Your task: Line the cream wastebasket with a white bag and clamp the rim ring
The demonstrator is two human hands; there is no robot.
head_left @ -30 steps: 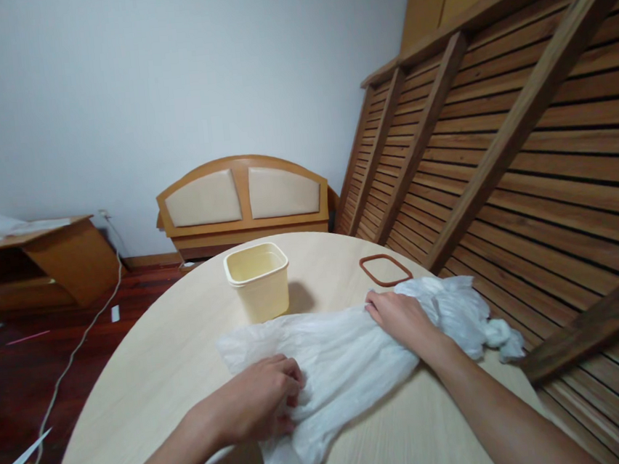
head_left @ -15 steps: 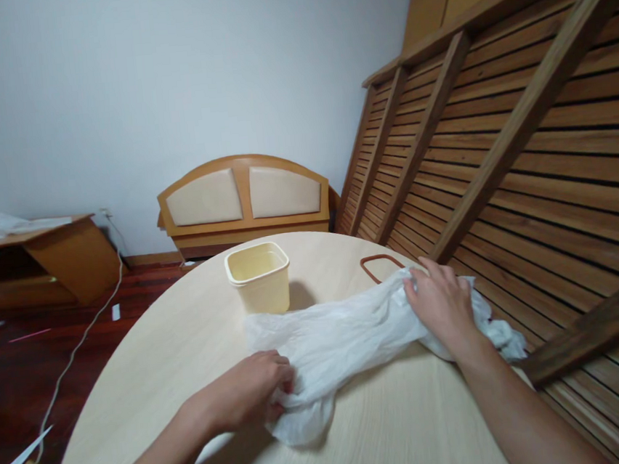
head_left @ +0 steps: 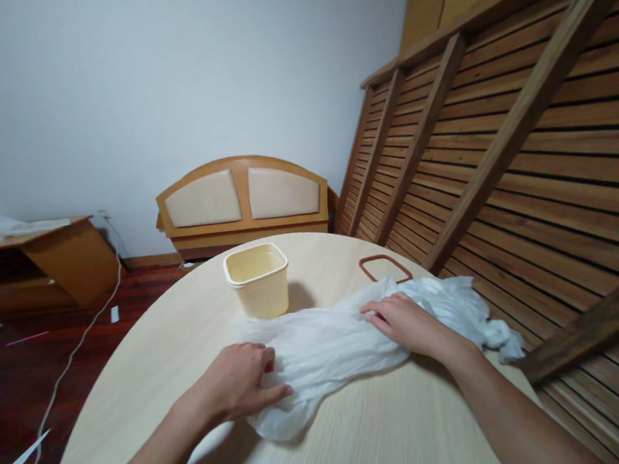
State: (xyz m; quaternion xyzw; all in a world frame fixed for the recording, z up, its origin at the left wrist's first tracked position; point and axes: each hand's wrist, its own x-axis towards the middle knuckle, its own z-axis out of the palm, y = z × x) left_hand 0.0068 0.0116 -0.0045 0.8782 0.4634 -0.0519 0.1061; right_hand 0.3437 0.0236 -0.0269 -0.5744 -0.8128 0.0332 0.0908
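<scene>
While the left hand (head_left: 239, 384) rests on one end of a white plastic bag (head_left: 331, 343), the right hand (head_left: 406, 321) lies palm down on it farther along. The left hand's thumb stands apart from its curled fingers, and the right hand's fingers are loosely bent, thumb a little apart; neither pinches the plastic visibly. The bag stretches, wrinkled, across the middle of the round table (head_left: 152, 364) toward the right edge, where a crumpled bundle of plastic (head_left: 459, 309) lies by the rim. Whether bag and bundle are one piece, I cannot tell. Just beyond the bag's left part, nearer the table's far edge, a pale yellow container (head_left: 264, 295) stands upright, its top open. A brown frame (head_left: 368, 273) with rounded corners lies flat toward the far right edge, close behind the bag.
</scene>
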